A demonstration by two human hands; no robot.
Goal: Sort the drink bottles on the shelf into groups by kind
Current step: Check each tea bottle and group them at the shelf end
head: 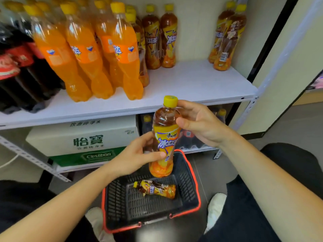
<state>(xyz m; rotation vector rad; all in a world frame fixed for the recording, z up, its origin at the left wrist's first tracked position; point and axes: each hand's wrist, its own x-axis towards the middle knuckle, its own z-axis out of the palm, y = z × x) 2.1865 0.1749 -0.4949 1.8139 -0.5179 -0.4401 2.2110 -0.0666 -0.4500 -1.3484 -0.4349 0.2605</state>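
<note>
Both hands, left hand (138,154) and right hand (197,123), grip one tea bottle (164,137) above the basket (195,186). Next, likely shelving it beside the tea group (160,39), above the basket.

Shop stockroom, white metal shelf (192,84) of soda bottles (83,55), water cartons (83,137), shopping basket (195,180)

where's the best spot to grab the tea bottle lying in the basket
Grip the tea bottle around its labelled middle, from straight above: it lies on its side on the basket floor, cap left, and the walls would block a sideways reach.
</note>
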